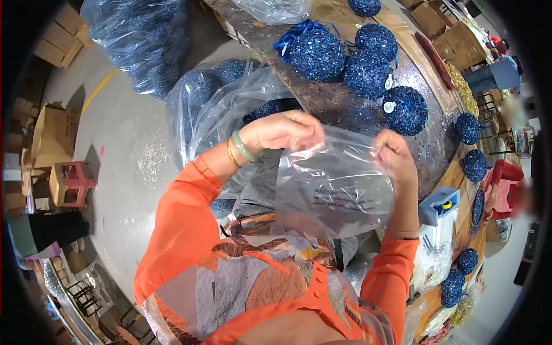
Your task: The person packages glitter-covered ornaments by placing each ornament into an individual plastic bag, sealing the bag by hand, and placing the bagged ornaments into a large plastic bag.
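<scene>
A clear plastic bag (339, 198) with small printed text hangs in front of my torso. My left hand (287, 133), with a green bangle and a gold bracelet at its wrist, is closed on one upper corner of the bag. Closed on the opposite upper corner is my right hand (395, 156). The bag's top edge stretches between the two hands, and its inside looks bare. Just beyond my hands, several glittery blue balls, among them a large ball (317, 54) and a nearer ball (405, 110) with a white tag, lie on the worktable (328, 103).
A big clear sack (221, 98) with blue balls stands left of the table, near another full sack (138, 46). A blue tape dispenser (439, 206) sits to my right. On the floor at left are a red stool (77, 184) and cardboard boxes (53, 135). Other people work at far right.
</scene>
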{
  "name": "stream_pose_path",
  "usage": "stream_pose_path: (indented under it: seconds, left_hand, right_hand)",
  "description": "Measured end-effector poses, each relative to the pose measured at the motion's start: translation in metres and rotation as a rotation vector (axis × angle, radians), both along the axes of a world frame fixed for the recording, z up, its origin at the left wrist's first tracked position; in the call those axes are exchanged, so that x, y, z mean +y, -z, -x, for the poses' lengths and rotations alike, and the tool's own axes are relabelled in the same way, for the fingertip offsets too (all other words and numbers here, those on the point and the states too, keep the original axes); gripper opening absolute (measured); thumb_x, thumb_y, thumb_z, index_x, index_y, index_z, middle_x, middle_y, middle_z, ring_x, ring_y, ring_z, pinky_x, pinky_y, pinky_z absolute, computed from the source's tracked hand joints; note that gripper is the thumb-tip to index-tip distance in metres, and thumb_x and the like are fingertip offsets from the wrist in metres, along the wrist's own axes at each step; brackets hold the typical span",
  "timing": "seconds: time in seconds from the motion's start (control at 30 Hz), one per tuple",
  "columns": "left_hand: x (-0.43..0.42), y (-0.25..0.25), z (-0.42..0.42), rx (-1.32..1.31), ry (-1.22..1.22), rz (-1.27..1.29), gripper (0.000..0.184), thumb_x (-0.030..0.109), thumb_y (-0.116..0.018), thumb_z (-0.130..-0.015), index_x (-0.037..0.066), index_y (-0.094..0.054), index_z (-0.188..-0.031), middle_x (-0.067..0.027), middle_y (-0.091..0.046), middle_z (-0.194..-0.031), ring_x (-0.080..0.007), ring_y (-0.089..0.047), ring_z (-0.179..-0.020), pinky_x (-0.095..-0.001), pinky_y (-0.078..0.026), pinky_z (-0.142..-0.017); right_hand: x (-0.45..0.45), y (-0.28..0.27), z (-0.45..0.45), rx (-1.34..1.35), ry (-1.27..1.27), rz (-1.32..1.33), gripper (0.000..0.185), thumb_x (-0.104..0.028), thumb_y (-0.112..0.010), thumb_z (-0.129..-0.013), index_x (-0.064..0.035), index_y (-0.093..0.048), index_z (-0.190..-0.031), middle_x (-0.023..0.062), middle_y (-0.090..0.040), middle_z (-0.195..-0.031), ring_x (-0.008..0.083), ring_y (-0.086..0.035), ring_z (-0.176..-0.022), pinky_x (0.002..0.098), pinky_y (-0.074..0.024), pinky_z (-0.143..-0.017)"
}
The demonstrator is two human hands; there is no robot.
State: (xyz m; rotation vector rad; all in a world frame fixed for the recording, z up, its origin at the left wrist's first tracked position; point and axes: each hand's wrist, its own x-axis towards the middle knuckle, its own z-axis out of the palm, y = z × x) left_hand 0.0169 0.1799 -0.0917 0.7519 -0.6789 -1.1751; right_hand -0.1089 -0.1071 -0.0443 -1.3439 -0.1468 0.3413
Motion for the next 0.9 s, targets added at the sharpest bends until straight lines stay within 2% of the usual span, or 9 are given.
stream_pose_path:
  seconds: [0.2,0.3,0.43,0.57,0.6,0.7,0.73,0.83,0.9]
  left_hand:
    - [0.034,0.036,-0.049,-0.009,-0.255,-0.307,0.017,0.02,-0.058,-0.093,0.004,-0.061,-0.098,-0.0032,-0.064,-0.087,-0.0072,-0.06,-0.074,-0.0189,-0.048,-0.06]
    - [0.032,0.027,-0.077,0.087,-0.46,-0.208,0.014,0.017,-0.059,-0.092,0.006,-0.062,-0.099,0.0002,-0.062,-0.085,-0.0055,-0.059,-0.075,-0.0188,-0.048,-0.061]
    - [0.02,0.022,-0.127,-0.007,-0.5,-0.179,0.011,0.012,-0.064,-0.088,0.005,-0.064,-0.097,-0.0023,-0.065,-0.091,-0.0114,-0.062,-0.083,-0.0231,-0.051,-0.07]
    - [-0.013,0.006,-0.171,-0.394,-0.735,-0.298,0.011,0.015,-0.062,-0.089,0.005,-0.062,-0.092,0.0015,-0.06,-0.082,-0.0071,-0.054,-0.073,-0.0215,-0.044,-0.064]
    - [-0.02,0.004,-0.181,-0.544,-0.792,-0.331,0.012,0.018,-0.061,-0.091,0.006,-0.061,-0.092,0.0033,-0.058,-0.081,-0.0053,-0.051,-0.07,-0.0208,-0.041,-0.062]
    - [-0.041,0.02,-0.213,-0.447,-0.734,-0.223,0.012,0.017,-0.061,-0.09,0.005,-0.06,-0.091,0.0039,-0.057,-0.082,-0.0044,-0.049,-0.073,-0.0218,-0.041,-0.062]
    - [-0.046,0.024,-0.222,-0.496,-0.698,-0.223,0.011,0.017,-0.062,-0.09,0.006,-0.059,-0.089,0.0043,-0.057,-0.083,-0.0046,-0.049,-0.075,-0.0218,-0.04,-0.064]
    - [-0.054,0.032,-0.217,-0.398,-0.776,-0.317,0.01,0.017,-0.062,-0.09,0.007,-0.059,-0.089,0.0046,-0.056,-0.083,-0.005,-0.049,-0.076,-0.0214,-0.04,-0.067]
    - [-0.062,0.043,-0.217,-0.404,-0.869,-0.259,0.009,0.016,-0.061,-0.09,0.008,-0.058,-0.088,0.0058,-0.055,-0.082,-0.0046,-0.049,-0.077,-0.0209,-0.039,-0.07]
  right_hand:
    - [0.034,0.028,-0.072,0.137,0.222,0.055,0.009,-0.015,-0.056,-0.094,-0.0057,-0.056,-0.095,-0.0024,-0.05,-0.072,0.0022,-0.038,-0.052,0.0186,-0.0269,-0.042]
    - [0.043,0.035,-0.1,0.178,0.217,0.03,0.01,-0.016,-0.056,-0.094,-0.0067,-0.057,-0.095,-0.0054,-0.048,-0.069,0.0017,-0.037,-0.052,0.0179,-0.0252,-0.042]
    - [0.056,0.034,-0.13,0.098,0.51,0.294,0.006,-0.017,-0.056,-0.094,-0.0106,-0.058,-0.094,-0.0078,-0.047,-0.068,0.0014,-0.04,-0.055,0.0161,-0.0244,-0.043]
    - [0.054,0.053,-0.16,-0.086,0.691,0.41,0.008,-0.015,-0.056,-0.093,-0.0066,-0.057,-0.095,-0.0009,-0.054,-0.08,0.0071,-0.053,-0.065,0.0217,-0.0481,-0.048]
    - [0.055,0.057,-0.167,-0.135,0.728,0.493,0.011,-0.014,-0.055,-0.093,-0.0028,-0.056,-0.095,0.0064,-0.058,-0.09,0.0133,-0.061,-0.078,0.0254,-0.0551,-0.054]
    - [0.059,0.07,-0.184,-0.213,0.846,0.627,0.014,-0.013,-0.055,-0.092,-0.0001,-0.056,-0.095,0.0161,-0.062,-0.101,0.0266,-0.063,-0.094,0.034,-0.0557,-0.067]
    - [0.054,0.078,-0.192,-0.418,0.872,0.856,0.016,-0.013,-0.056,-0.09,0.0018,-0.055,-0.096,0.0233,-0.06,-0.11,0.0388,-0.059,-0.103,0.0411,-0.0489,-0.085]
    - [0.058,0.082,-0.195,-0.424,0.876,0.911,0.016,-0.013,-0.057,-0.089,0.0018,-0.056,-0.096,0.0257,-0.06,-0.111,0.0425,-0.053,-0.111,0.0434,-0.039,-0.097]
    - [0.059,0.09,-0.196,-0.394,0.91,0.887,0.015,-0.013,-0.056,-0.09,0.0011,-0.056,-0.096,0.0243,-0.06,-0.109,0.0378,-0.056,-0.106,0.0406,-0.0408,-0.095]
